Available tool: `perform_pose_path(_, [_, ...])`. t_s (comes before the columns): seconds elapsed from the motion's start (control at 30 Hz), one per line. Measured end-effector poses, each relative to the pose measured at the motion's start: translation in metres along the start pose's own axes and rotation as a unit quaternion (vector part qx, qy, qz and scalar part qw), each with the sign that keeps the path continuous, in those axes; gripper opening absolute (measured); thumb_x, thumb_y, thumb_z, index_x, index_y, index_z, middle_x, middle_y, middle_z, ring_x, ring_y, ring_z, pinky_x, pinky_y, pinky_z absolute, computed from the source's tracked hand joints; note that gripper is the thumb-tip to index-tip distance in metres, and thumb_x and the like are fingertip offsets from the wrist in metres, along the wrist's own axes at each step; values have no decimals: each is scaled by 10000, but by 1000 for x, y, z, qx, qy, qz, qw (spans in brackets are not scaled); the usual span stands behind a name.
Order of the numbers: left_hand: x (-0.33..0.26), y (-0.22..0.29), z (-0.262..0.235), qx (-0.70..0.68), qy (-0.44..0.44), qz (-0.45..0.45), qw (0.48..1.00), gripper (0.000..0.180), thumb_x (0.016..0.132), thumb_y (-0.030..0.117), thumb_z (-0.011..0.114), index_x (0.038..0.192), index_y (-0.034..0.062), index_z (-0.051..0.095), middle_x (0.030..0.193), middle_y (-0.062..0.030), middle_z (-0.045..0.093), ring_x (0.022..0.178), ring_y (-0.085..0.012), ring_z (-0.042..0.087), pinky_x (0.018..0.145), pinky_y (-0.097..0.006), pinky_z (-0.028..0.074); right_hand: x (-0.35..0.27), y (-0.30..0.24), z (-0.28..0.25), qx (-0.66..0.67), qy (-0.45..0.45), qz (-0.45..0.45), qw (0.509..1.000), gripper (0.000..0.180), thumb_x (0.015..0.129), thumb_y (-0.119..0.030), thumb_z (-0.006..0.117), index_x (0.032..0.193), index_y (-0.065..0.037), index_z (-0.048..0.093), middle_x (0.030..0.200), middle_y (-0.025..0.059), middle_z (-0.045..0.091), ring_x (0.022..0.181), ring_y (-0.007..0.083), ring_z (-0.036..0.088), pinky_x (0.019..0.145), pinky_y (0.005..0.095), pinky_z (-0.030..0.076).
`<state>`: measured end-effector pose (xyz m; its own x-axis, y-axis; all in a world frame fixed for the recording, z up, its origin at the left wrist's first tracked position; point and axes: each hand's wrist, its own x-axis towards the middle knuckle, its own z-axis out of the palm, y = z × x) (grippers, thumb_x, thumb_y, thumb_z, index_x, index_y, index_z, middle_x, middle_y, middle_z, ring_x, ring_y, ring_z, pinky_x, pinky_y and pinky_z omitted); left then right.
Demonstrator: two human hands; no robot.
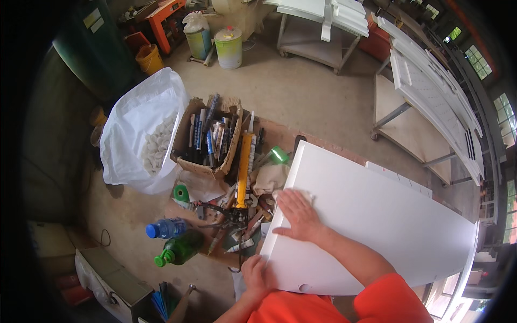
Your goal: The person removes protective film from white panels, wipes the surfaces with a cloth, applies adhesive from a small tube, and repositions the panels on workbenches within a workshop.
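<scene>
1. At the bottom centre of the frame, the left hand (pixel 257 274) is seen curled over the near left corner of a large white panel (pixel 377 226), its fingers closed on the edge; orange sleeves rise from the lower edge.
2. Just above it, the right hand (pixel 297 215) is laid flat and open on the panel's left part, fingers spread, and a pale cloth (pixel 301 192) is pressed beneath the fingertips.
3. The panel is spread from the centre to the right of the frame across a desk (pixel 280 132). It is judged stiff, smooth and rather slippery, broad enough to be awkward more than heavy; its painted face is likely to be marked easily, so a hold is best taken along its edges or corners.
4. Left of the panel, a yellow caulking gun (pixel 244 169), small tubes and hand tools are strewn, with a green bottle (pixel 180 250) and a blue-capped bottle (pixel 166 229) at lower left.
5. Farther up, a cardboard box (pixel 207 137) packed with tubes is set beside a white sack (pixel 142 129).
6. At the top of the frame, buckets (pixel 229 48) are stood on the floor, and more white panels (pixel 431 91) are racked at upper right.
</scene>
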<state>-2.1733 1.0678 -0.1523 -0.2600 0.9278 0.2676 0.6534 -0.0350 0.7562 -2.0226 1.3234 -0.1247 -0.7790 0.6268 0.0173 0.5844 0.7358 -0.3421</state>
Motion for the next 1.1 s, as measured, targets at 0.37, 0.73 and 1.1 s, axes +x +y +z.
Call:
perform_pose_path(0.37, [-2,8,0,-9,0,-39,999,427,817,-25,716,1220,24,584,1314,-216,592,1206,-409,567,1052,-495,443,59,64,-10,-72,78,84,991,1165,859,-809,623,1571,77,372,1671,226,347,1585,394,248,1314,501,155])
perform_pose_path(0.73, [0,6,1,1,13,-4,1000,407,828,-17,715,1211,26,584,1294,-215,601,1174,-407,575,1025,-494,447,99,85,-22,-56,78,211,973,1103,931,-767,576,1604,72,331,1721,211,256,1619,358,167,1319,477,134])
perform_pose_path(1.1, [-15,-7,8,-14,14,-26,999,442,817,44,704,1241,27,581,1305,-209,593,1179,-408,562,1023,-512,425,-108,211,-63,-101,89,451,882,989,984,-673,578,1642,1,278,1726,219,233,1614,370,167,1319,466,130])
